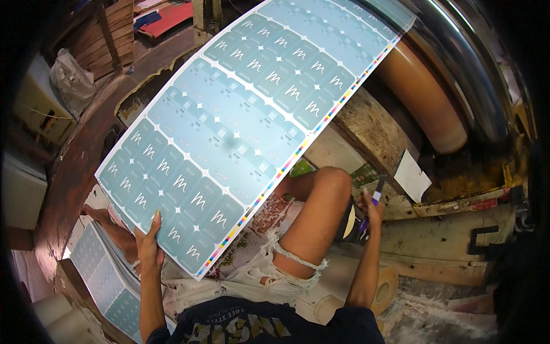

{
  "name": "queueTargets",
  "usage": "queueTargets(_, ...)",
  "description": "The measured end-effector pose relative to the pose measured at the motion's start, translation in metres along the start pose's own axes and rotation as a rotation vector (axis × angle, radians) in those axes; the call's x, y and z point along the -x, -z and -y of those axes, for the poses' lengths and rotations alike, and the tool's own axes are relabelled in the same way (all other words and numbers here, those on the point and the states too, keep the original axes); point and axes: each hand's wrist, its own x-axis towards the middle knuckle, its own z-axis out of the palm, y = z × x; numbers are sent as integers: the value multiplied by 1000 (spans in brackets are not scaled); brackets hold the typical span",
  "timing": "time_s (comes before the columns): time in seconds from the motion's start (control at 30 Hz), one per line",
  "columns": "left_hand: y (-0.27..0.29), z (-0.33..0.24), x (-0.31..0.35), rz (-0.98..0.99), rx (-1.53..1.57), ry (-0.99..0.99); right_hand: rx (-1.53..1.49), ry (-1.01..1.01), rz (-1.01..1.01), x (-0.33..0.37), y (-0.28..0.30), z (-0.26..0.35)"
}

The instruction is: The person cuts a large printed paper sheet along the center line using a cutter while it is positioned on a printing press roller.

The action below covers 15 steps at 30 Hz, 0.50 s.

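A long printed sheet (229,137) with rows of teal and pale-blue labels slants across the view, its far end at the machine's rollers. My left hand (150,243) grips its near edge, thumb on top and the other fingers hidden underneath. A colour strip (281,176) runs down the sheet's right side. To the right of my bent knee, my right hand (373,213) is closed round a purple cutter knife (363,227), whose slim dark end points up. The knife is clear of the sheet.
A brown roller (427,100) and a shiny metal roller (478,63) stand at upper right. A white paper scrap (412,176) lies by the wooden beam (372,137). More printed sheets (100,275) are stacked at lower left. A tape roll (385,288) sits beside my right forearm.
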Motion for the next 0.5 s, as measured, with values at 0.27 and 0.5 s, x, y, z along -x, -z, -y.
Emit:
queueTargets(0.27, 12, -7, 7, -65, -176, -148, -289, 357, -161, -33, 2, 134)
queueTargets(0.5, 38, 0, 9, -183, -213, -144, -404, 594, -50, -79, -18, 239)
